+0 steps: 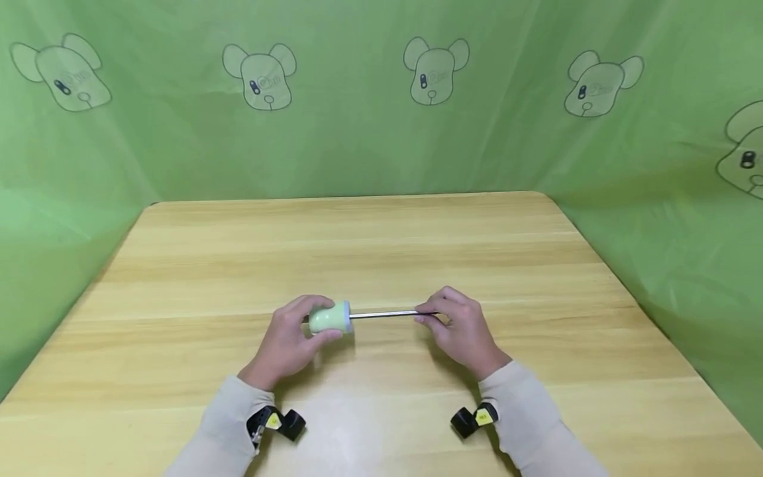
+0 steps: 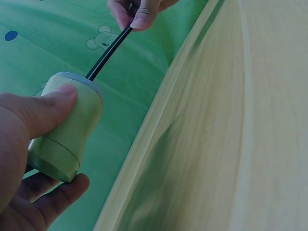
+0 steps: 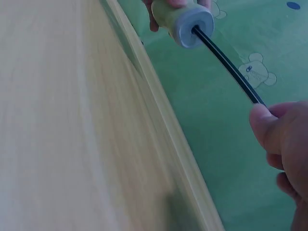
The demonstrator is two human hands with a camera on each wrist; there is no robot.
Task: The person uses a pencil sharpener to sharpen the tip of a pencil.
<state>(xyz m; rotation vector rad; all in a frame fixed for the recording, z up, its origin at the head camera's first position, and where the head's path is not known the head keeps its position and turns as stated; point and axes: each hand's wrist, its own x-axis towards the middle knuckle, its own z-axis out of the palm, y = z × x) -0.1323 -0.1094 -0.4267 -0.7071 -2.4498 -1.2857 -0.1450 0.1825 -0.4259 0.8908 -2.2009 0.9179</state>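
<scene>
My left hand (image 1: 290, 342) holds a pale green pencil sharpener (image 1: 328, 320), waisted in shape with a blue-grey end, lying sideways above the table. In the left wrist view the thumb presses along the side of the sharpener (image 2: 72, 127), and fingers lie by its base. A slim dark pencil (image 1: 384, 314) with a light stripe runs into the hole in the blue-grey end, which shows in the right wrist view. My right hand (image 1: 461, 328) pinches the pencil's outer end between thumb and fingers. The tip inside the sharpener is hidden.
Beneath both hands lies a light wood table (image 1: 357, 245). Green curtain cloth (image 1: 352, 139) printed with mouse-like heads stands along its back and sides. Small black cameras sit on the left wrist (image 1: 291, 424) and right wrist (image 1: 465, 422).
</scene>
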